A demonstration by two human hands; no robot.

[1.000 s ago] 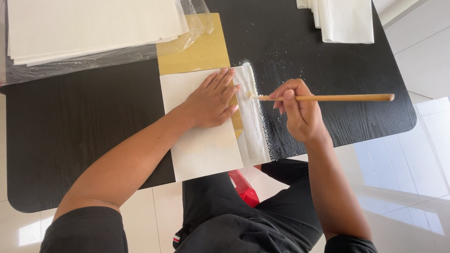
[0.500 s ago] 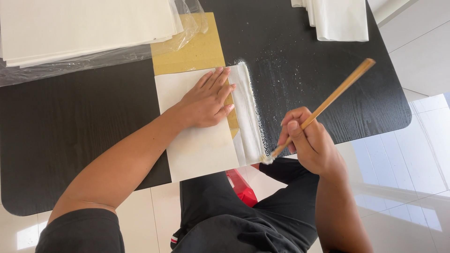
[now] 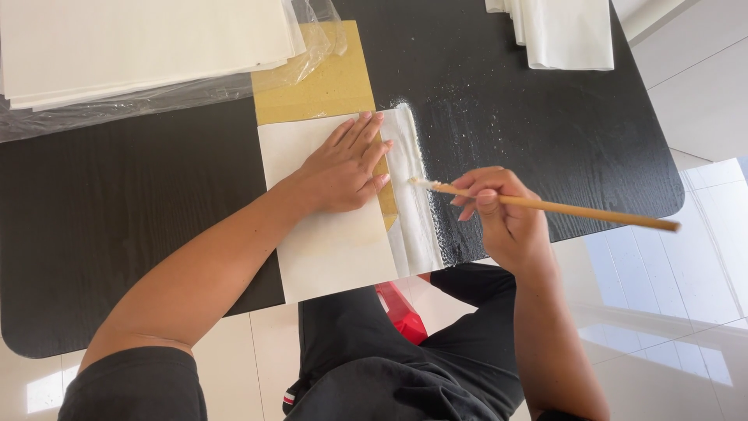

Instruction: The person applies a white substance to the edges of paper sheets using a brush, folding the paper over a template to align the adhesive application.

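I am pressing my left hand (image 3: 347, 168), fingers flat together, on the white sheet (image 3: 327, 242); my right hand (image 3: 502, 214) is pinching a wooden brush (image 3: 545, 205), tip touching the glued strip (image 3: 413, 195) just beyond my fingertips.

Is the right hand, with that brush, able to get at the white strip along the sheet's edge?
Probably yes. The right hand holds the brush with its tip already over the white strip, and the left hand presses the sheet beside it, not on it.
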